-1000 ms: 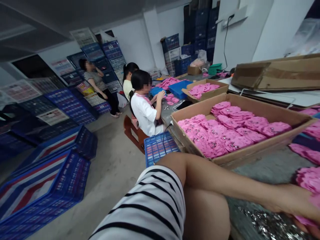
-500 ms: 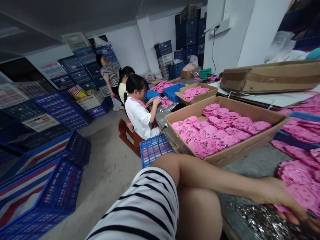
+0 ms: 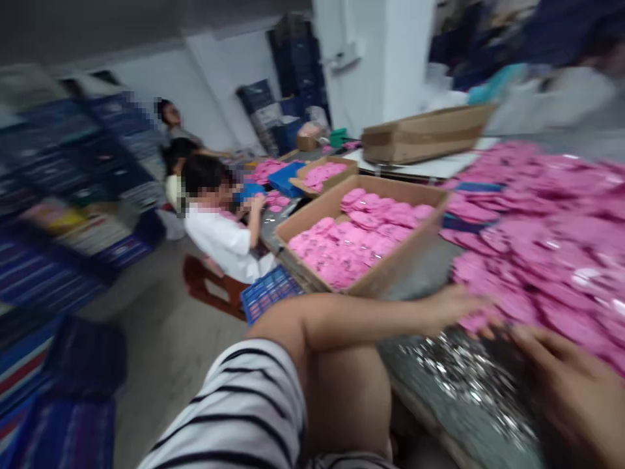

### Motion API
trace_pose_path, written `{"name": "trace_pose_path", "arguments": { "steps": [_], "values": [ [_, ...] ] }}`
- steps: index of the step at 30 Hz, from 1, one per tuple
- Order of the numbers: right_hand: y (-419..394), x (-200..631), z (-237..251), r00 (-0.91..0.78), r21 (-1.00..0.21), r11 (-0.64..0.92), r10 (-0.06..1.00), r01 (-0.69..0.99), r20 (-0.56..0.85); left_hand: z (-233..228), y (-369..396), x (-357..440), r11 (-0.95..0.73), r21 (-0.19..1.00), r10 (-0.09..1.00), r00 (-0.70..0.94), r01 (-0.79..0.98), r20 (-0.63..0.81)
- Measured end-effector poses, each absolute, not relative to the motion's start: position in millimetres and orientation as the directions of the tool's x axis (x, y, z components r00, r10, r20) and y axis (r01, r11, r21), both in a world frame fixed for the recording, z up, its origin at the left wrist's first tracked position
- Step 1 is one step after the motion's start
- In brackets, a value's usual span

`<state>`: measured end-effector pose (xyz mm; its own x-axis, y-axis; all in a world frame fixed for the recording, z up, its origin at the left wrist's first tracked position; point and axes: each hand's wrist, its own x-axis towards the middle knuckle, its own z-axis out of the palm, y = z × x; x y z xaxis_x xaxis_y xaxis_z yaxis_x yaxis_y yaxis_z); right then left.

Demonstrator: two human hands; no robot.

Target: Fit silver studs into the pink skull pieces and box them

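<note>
My left hand (image 3: 454, 311) reaches across the table at the right, its fingers closed around the edge of a pink flat piece (image 3: 481, 318). Facing it, my right hand (image 3: 561, 365) has thumb and fingers drawn together close to the left fingertips; blur hides what is between them. Just below both hands lies a loose heap of small shiny metal parts (image 3: 463, 371). Behind them spreads a large pile of pink flat pieces (image 3: 561, 241), some with glints on top.
A cardboard box (image 3: 410, 260) of pink pieces stands ahead, with a smaller carton (image 3: 351, 170) beyond. A long closed carton (image 3: 430, 133) lies at the back. A co-worker in white (image 3: 219, 234) sits left of the table, beside a blue crate (image 3: 271, 293). Stacked crates (image 3: 63, 143) fill the left.
The view has swung right, so the table and both hands appear further left. My right hand, barely visible at the edge before, now shows plainly near the left one.
</note>
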<state>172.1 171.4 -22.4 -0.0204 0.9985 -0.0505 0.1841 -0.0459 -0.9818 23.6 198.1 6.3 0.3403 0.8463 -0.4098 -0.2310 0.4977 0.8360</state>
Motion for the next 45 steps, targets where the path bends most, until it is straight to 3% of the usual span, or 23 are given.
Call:
{"name": "trace_pose_path", "arguments": {
  "steps": [2, 7, 14, 28, 45],
  "values": [
    [164.1, 167.2, -10.0, 0.047, -0.982, -0.187, 0.981, -0.001, -0.187, 21.7, 188.1, 24.2, 0.554, 0.794, 0.823, 0.309, -0.251, -0.477],
    [166.3, 168.1, -6.2, 0.097, -0.987, -0.069, 0.992, -0.143, -0.083, 34.6, 179.7, 23.1, 0.443, 0.776, 0.889, 0.334, -0.449, -0.314],
    [158.4, 170.5, -16.0, 0.137, -0.994, 0.012, 0.991, -0.108, -0.003, 32.7, 169.7, 22.0, 0.397, 0.83, 0.891, 0.383, -0.391, -0.246],
    [157.9, 162.4, -21.5, 0.168, -0.969, 0.06, 0.986, -0.241, 0.019, 16.8, 168.2, 24.0, 0.169, 0.914, 0.916, 0.402, -0.368, -0.007],
    [156.1, 159.3, -20.5, 0.125, -0.948, 0.035, 0.992, -0.317, -0.006, 12.4, 166.8, 26.4, 0.109, 0.935, 0.911, 0.409, -0.338, 0.042]
  ]
}}
